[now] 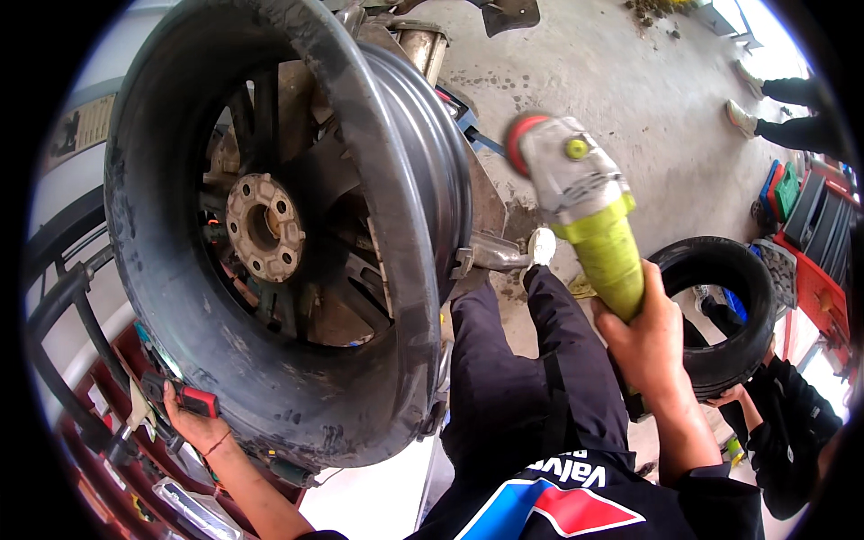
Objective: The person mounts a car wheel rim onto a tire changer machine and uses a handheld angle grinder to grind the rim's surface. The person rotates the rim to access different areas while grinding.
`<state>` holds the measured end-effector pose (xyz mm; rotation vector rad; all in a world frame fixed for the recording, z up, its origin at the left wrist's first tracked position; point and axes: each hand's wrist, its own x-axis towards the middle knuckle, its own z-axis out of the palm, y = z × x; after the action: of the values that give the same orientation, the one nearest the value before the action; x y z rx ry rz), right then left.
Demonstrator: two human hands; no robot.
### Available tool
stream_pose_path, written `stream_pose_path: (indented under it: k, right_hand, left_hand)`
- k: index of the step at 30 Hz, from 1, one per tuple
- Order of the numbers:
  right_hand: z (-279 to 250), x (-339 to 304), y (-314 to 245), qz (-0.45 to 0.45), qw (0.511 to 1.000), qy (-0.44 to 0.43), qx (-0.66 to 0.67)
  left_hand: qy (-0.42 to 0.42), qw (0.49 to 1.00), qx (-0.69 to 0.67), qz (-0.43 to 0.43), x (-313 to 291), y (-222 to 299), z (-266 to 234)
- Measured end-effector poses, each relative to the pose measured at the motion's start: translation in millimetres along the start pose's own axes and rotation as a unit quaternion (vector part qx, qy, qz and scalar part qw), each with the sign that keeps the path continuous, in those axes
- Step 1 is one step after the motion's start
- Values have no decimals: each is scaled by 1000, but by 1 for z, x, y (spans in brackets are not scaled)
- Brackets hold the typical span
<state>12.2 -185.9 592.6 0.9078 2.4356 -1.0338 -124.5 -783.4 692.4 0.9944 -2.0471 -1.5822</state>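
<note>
A large black tyre stands upright at the left, around or beside a dark spoked wheel rim; how far the two overlap I cannot tell. The pale hub face with its bolt holes shows through the tyre's opening. My left hand grips a small red-and-black handheld device, perhaps a work light, close to the tyre's lower left edge. In my right hand is a green angle grinder, raised to the right of the rim and apart from it. Its red disc looks blurred.
Metal machine parts stand behind the wheel. On the right, a co-worker's hands hold another tyre. Coloured cases and a red cart are beyond. Another person's feet show at the upper right. Black bars line the left.
</note>
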Motion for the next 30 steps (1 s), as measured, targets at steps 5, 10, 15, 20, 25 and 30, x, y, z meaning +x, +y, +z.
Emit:
stream_pose_path:
  k: [5, 10, 15, 20, 25, 30]
  right_hand:
    - [-18, -22, 28, 67, 995, -49, 47]
    - [3, -44, 34, 7, 995, -102, -15]
    - [23, -46, 24, -41, 992, -108, -41]
    - [26, -43, 18, -26, 992, -114, -39]
    - [25, -37, 10, -49, 992, -103, -53]
    - [21, -16, -2, -34, 994, -84, -63]
  left_hand:
    - [6, 1000, 22, 5, -3, 1, 4]
    - [8, 1000, 23, 20, -6, 0, 7]
    - [11, 1000, -5, -8, -2, -4, -1]
    - [1, 1000, -8, -10, 0, -5, -6]
    - [7, 1000, 5, 20, -7, -3, 2]
    - [14, 1000, 8, 9, -11, -2, 6]
